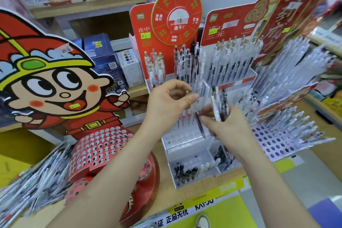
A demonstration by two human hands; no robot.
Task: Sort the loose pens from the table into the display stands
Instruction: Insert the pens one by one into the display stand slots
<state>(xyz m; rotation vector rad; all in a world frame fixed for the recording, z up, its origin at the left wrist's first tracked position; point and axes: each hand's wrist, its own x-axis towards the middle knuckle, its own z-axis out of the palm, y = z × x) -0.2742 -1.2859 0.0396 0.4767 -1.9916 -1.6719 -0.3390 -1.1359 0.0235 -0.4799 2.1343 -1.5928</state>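
- Hands meet mid-frame, right in front of the white tiered stand [187, 139] on the table [185, 197].
- My view shows the left hand [171, 100] with its fingers curled, thumb and forefinger pinching a clear pen [187, 92] near its gold-tipped end.
- The right hand [229, 126] is wrapped around a bundle of pens [219, 104], which stands upright above the fist.
- A dark pen [199, 126] slants down between the two hands, its lower end over the stand's upper row of holes. The right fingertips touch it, but I cannot tell how firmly they hold it.
- The stand's lowest tier holds a short row of black and white caps [187, 172].
- The heap of loose pens [31, 179] lies at the table's left edge, well apart from both hands.
- Just beside that heap sits a red perforated stand [100, 151] under a cartoon figure [55, 83].
- To the right I see a pale perforated stand [272, 143], with clear pens leaning outward from its upper rows.
- Behind the hands, red-backed stands [229, 24] carry upright rows of pens.
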